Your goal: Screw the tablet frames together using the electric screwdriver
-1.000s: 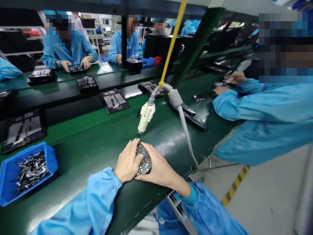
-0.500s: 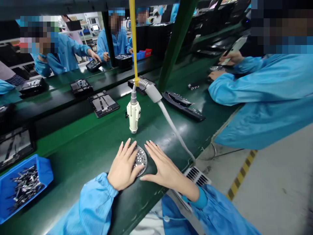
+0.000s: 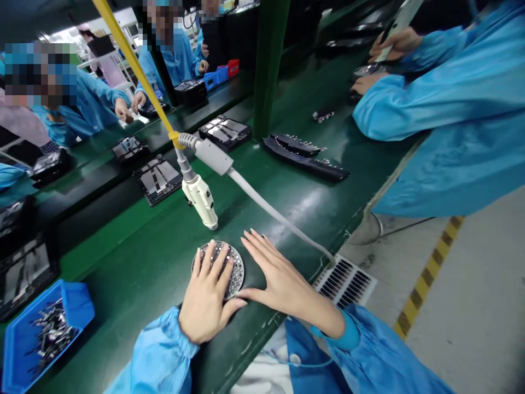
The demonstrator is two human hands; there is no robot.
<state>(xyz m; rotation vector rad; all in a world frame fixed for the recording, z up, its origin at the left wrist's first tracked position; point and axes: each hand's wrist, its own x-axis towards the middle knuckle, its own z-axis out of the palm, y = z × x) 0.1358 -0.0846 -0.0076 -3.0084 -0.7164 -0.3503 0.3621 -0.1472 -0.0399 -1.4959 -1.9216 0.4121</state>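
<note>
A round perforated metal disc (image 3: 234, 273) lies flat on the green conveyor belt (image 3: 135, 284). My left hand (image 3: 205, 298) rests on it with fingers spread, covering its lower left part. My right hand (image 3: 283, 276) lies flat on the belt just right of the disc, fingertips close to its rim and holding nothing. Above the disc a white corded power tool (image 3: 199, 200) hangs tip down from a yellow line (image 3: 139, 71), a little beyond my fingers.
A blue bin of metal parts (image 3: 49, 339) sits at the near left. Black device frames (image 3: 157, 179) and long black parts (image 3: 305, 158) lie beyond. A co-worker's blue sleeve (image 3: 410, 104) fills the upper right. A green post (image 3: 268, 65) rises behind. A floor vent (image 3: 344, 282) lies below the belt's edge.
My hands have uncurled from around the tilted disc, which now lies flat under my left hand. My right hand has parted from it. The view has swung, shifting everything leftward.
</note>
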